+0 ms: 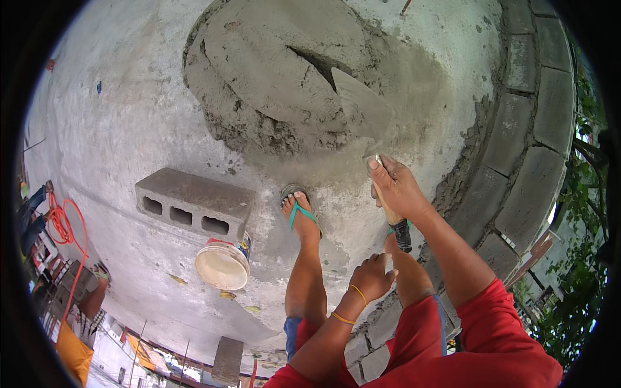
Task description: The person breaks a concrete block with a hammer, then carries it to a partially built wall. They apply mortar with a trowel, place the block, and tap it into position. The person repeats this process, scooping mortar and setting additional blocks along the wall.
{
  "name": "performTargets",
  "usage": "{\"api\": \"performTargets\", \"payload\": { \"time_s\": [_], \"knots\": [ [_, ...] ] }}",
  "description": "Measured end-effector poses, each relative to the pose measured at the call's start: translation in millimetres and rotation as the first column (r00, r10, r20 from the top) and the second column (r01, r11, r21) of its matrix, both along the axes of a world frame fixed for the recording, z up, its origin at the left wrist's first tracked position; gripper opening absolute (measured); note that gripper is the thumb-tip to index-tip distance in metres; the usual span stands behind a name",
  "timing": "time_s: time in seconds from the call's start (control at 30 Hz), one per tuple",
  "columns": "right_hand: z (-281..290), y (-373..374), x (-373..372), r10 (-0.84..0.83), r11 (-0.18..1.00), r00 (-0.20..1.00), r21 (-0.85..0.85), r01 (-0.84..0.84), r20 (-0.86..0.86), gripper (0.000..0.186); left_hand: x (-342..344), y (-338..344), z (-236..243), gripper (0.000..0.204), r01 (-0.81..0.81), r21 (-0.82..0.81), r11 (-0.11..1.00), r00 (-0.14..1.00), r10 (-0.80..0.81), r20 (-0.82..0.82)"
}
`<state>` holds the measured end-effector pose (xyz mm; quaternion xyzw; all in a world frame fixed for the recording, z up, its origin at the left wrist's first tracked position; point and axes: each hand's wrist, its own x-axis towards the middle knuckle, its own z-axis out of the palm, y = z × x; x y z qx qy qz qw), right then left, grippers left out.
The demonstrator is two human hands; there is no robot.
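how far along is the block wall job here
Done: one curved row of blocks is laid. In hand: the right hand digs a trowel into the mortar pile; the left hand is empty. Left: a loose block lies unlaid.

Grey concrete floor [129,116], rough and stained, edged on the right by a curved row of blocks [537,129]. Directly on it: a big mortar heap [272,71] near the top, a hollow block [194,204] lying on its side with a white bucket [223,265] just beside it, and a foot in a teal sandal [299,213]. Wet mortar smeared between heap and block row.
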<state>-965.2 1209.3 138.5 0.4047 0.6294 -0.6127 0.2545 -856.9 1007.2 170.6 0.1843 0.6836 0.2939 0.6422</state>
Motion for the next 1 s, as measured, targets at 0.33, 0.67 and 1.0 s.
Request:
{"api": "performTargets", "payload": {
  "time_s": [0.33,0.67,1.0],
  "knots": [
    [-139.1,6.6,44.1,-0.174,0.984,0.954,0.001,0.179,0.244,0.065,11.7,-8.6,-10.8,0.054,0.250,-0.058,0.967,0.965,-0.244,0.093],
    [-167.2,-53.5,83.0,-0.519,0.829,0.794,-0.042,0.558,0.318,0.053,-9.5,-11.6,-12.2,0.057,0.467,-0.030,0.884,0.848,-0.438,0.300],
    [-168.5,3.2,41.9,-0.071,0.756,0.997,0.654,0.026,0.044,0.086,-17.1,7.5,-12.9,0.055,0.299,-0.047,0.953,0.944,-0.287,0.165]
  ]
}}
